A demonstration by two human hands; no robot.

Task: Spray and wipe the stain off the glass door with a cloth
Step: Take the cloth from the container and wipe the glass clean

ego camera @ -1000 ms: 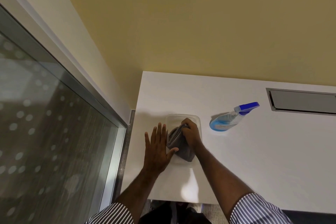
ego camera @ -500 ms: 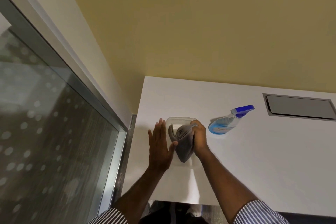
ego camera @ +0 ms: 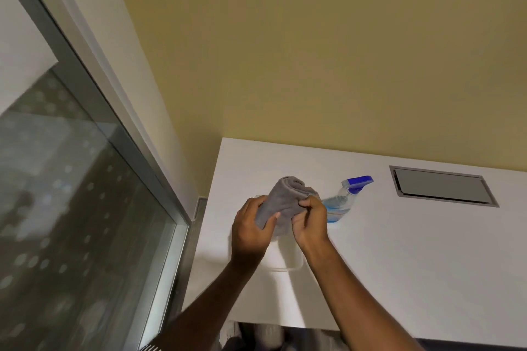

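Observation:
A grey folded cloth (ego camera: 288,198) is lifted above the white table (ego camera: 399,265), held by both hands. My left hand (ego camera: 249,231) grips its lower left side with thumb and fingers curled round it. My right hand (ego camera: 310,222) pinches its right edge. A clear spray bottle (ego camera: 342,202) with blue liquid and a blue trigger head lies on the table just right of my right hand. The glass door (ego camera: 71,236), with a dotted pattern and a metal frame, fills the left side.
A clear plastic tray (ego camera: 291,259) sits on the table under my hands. A grey metal hatch (ego camera: 442,189) is set in the tabletop at the right. A yellow wall stands behind the table.
The cloth has come up out of the clear tray. My left hand, flat beside the tray before, now grips the cloth together with my right hand. The view has tilted upward.

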